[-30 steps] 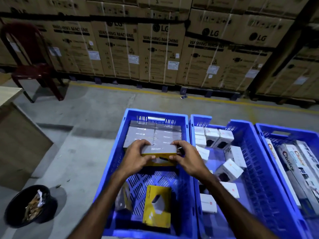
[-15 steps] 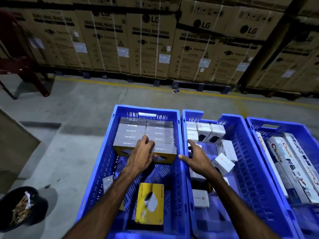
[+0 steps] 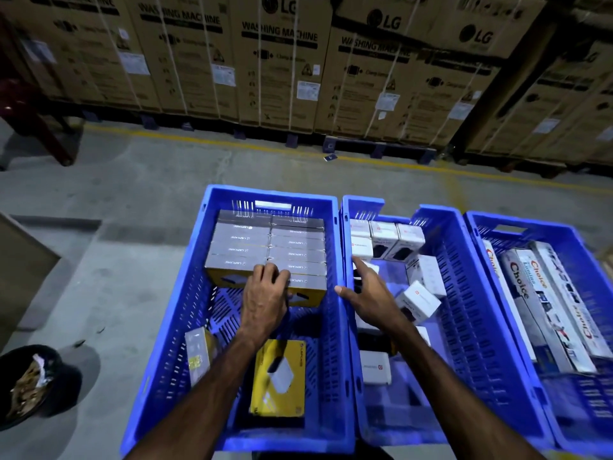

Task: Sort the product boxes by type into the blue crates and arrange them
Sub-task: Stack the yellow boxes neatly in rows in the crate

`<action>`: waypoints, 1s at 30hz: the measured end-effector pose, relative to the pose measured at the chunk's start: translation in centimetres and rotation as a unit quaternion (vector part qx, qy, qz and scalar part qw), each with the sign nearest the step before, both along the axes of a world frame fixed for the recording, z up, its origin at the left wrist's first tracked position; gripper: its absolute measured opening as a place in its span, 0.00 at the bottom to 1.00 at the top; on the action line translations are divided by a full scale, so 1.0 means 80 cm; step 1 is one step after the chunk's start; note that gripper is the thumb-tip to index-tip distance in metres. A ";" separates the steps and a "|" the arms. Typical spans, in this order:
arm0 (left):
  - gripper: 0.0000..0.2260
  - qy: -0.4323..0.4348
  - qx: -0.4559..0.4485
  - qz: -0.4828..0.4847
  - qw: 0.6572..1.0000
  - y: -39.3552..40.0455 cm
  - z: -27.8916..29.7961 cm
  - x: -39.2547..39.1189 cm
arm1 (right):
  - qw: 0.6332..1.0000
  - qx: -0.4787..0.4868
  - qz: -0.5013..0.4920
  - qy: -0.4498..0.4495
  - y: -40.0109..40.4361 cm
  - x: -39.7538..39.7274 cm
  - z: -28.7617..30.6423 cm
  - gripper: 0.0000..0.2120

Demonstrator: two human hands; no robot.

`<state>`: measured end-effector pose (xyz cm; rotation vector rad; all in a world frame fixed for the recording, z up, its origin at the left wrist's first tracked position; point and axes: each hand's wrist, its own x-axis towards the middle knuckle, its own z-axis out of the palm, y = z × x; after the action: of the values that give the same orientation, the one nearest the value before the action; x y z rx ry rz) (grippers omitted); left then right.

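Observation:
Three blue crates stand side by side. The left crate [image 3: 172, 327] holds two neat rows of grey-topped yellow boxes [image 3: 265, 242] at its far end. My left hand [image 3: 265, 295] rests on the nearest boxes of those rows, fingers curled over their top edge. A loose yellow box [image 3: 280, 376] lies flat near me, and another [image 3: 199, 353] leans on the left wall. My right hand [image 3: 368, 293] hovers open over the middle crate [image 3: 464, 310], among white boxes [image 3: 388, 239]; one white box [image 3: 418, 302] lies tilted beside it. The right crate [image 3: 583, 247] holds long "Choice" boxes [image 3: 530, 293].
Stacked washing-machine cartons [image 3: 278, 61] on pallets line the far side behind a yellow floor line. A black bin [image 3: 33, 386] with scraps sits on the concrete at my lower left. A wooden board [image 3: 20, 260] juts in from the left, and a dark red chair leg [image 3: 49, 141] shows beyond it.
The box both hands held has been set into the front of the rows. My right hand let go and moved right into the middle crate; my left hand stays on the rows.

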<state>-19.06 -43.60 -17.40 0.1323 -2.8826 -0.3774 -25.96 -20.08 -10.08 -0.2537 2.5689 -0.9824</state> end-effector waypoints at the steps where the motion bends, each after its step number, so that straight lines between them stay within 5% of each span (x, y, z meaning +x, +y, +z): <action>1: 0.17 0.004 0.017 0.009 1.000 0.000 0.001 0.001 | 1.000 -0.003 0.003 -0.001 0.000 -0.001 -0.002 0.51; 7: 0.24 0.046 0.178 0.100 0.978 0.011 0.019 0.031 | 1.000 0.000 0.008 0.008 -0.003 0.003 0.006 0.48; 11: 0.22 -0.075 0.253 0.172 0.949 0.002 0.029 0.059 | 1.000 -0.001 0.005 0.013 -0.003 0.004 0.009 0.47; 17: 0.40 -0.380 0.174 0.067 0.906 0.006 0.008 0.095 | 1.000 0.011 0.008 0.024 -0.006 0.003 0.010 0.44; 25: 0.38 -0.414 0.073 -0.062 0.905 0.008 -0.013 0.074 | 1.000 0.003 -0.005 0.016 -0.004 0.003 0.000 0.48; 30: 0.39 -0.417 0.026 -0.093 0.904 0.005 -0.020 0.062 | 1.000 0.008 -0.006 0.023 -0.009 0.008 0.011 0.42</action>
<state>-14.13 -43.22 -19.01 0.0222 -3.7524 -0.5362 -25.35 -20.77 -9.18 -0.2585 2.6223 -0.9703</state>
